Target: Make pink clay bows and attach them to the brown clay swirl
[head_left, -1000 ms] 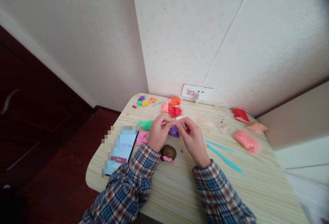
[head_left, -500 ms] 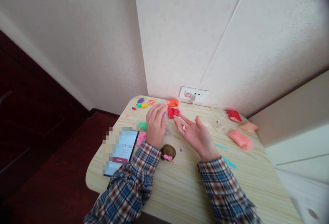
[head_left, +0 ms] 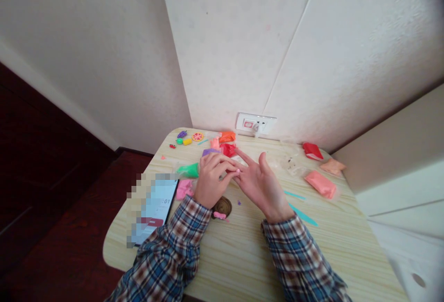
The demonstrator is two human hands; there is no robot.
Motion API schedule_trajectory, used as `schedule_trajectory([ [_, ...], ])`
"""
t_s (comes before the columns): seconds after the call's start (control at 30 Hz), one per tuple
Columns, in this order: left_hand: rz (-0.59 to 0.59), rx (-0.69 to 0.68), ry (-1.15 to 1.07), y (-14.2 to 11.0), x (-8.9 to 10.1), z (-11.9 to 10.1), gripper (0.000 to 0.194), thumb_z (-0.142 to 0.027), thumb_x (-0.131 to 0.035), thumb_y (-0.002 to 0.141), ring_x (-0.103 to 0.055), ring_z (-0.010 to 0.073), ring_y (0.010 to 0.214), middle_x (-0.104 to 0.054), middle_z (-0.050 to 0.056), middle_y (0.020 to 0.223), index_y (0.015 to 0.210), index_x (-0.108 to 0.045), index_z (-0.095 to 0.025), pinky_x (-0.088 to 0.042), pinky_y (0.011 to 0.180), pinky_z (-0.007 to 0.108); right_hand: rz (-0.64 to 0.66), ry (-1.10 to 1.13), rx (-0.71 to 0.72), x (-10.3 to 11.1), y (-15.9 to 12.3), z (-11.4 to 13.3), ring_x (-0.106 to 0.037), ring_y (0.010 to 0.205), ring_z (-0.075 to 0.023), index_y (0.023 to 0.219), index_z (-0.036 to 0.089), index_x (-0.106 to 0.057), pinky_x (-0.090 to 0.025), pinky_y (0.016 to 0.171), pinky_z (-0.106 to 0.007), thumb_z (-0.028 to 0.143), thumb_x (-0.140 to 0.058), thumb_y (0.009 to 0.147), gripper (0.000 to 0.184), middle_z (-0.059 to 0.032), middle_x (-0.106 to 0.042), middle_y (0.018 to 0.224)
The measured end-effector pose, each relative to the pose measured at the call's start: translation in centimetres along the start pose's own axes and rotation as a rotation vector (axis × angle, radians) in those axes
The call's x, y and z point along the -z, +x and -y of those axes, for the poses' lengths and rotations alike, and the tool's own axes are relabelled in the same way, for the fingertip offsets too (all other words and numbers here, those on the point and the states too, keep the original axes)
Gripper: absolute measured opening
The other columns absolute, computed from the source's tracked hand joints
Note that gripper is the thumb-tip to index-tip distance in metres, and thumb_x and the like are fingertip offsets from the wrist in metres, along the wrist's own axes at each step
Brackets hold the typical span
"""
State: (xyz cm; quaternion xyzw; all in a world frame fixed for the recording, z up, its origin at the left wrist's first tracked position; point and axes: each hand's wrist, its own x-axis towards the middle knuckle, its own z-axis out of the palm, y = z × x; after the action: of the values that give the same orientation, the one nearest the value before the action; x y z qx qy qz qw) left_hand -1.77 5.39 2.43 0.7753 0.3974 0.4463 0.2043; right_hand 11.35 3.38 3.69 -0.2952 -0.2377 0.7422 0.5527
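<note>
My left hand [head_left: 209, 179] is curled, its fingertips pinching a tiny pink clay bit [head_left: 238, 170] that rests on the fingers of my right hand [head_left: 258, 182]. My right hand lies palm up with its fingers stretched out over the wooden table [head_left: 243, 255]. Just below my left wrist sits a brown clay disc [head_left: 222, 206] with a small pink piece [head_left: 219, 215] stuck on its front. A purple clay bag [head_left: 210, 151] lies just beyond my left knuckles, a green clay bag [head_left: 189, 170] to their left and a pink one [head_left: 183, 189] beside the wrist.
A phone [head_left: 154, 207] lies at the table's left. Red [head_left: 229, 149] and orange [head_left: 227, 137] clay bags and small clay fruit figures [head_left: 189, 138] sit near the wall socket [head_left: 255, 123]. To the right lie teal modelling tools [head_left: 301, 214], a pink bag [head_left: 321, 184], a red bag [head_left: 312, 151] and a peach bag [head_left: 332, 166].
My left hand came back from the far clay bags to my right fingers and now pinches the pink bit there. My right hand stayed spread. The view shifted right.
</note>
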Motion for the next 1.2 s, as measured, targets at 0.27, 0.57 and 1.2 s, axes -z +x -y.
schedule_trajectory([
  [0.27, -0.068, 0.125, -0.179, 0.0, 0.1, 0.9, 0.008, -0.019, -0.062, 0.082, -0.062, 0.0186, 0.08, -0.067, 0.003, 0.08, 0.074, -0.061, -0.018, -0.048, 0.076, 0.031, -0.01, -0.514, 0.264, -0.3, -0.4, -0.6, -0.056, 0.115, -0.0185, 0.125, 0.03, -0.051, -0.04, 0.102, -0.041, 0.067, -0.032, 0.086, 0.058, -0.0063, -0.061, 0.126],
  [0.57, -0.146, 0.037, -0.175, 0.0, 0.9, 0.0, 0.012, -0.014, -0.064, 0.08, -0.061, 0.0164, 0.076, -0.067, 0.002, 0.075, 0.069, -0.064, -0.019, -0.047, 0.073, 0.029, -0.117, -0.742, 0.324, 0.3, -0.2, -0.6, -0.062, 0.072, -0.0159, 0.079, 0.019, -0.066, -0.049, 0.071, -0.031, 0.039, -0.067, 0.076, 0.02, -0.0017, -0.068, 0.074],
  [1.2, -0.046, 0.206, -0.542, 0.0, 1.1, -0.1, 0.011, -0.02, -0.073, 0.073, -0.063, 0.0154, 0.076, -0.069, 0.004, 0.083, 0.084, -0.071, -0.017, -0.052, 0.071, 0.026, -0.092, -1.12, 0.702, -0.1, -1.4, 0.0, -0.056, 0.073, -0.0142, 0.075, 0.02, -0.059, -0.043, 0.068, -0.027, 0.024, -0.057, 0.086, 0.012, -0.0009, -0.062, 0.075],
])
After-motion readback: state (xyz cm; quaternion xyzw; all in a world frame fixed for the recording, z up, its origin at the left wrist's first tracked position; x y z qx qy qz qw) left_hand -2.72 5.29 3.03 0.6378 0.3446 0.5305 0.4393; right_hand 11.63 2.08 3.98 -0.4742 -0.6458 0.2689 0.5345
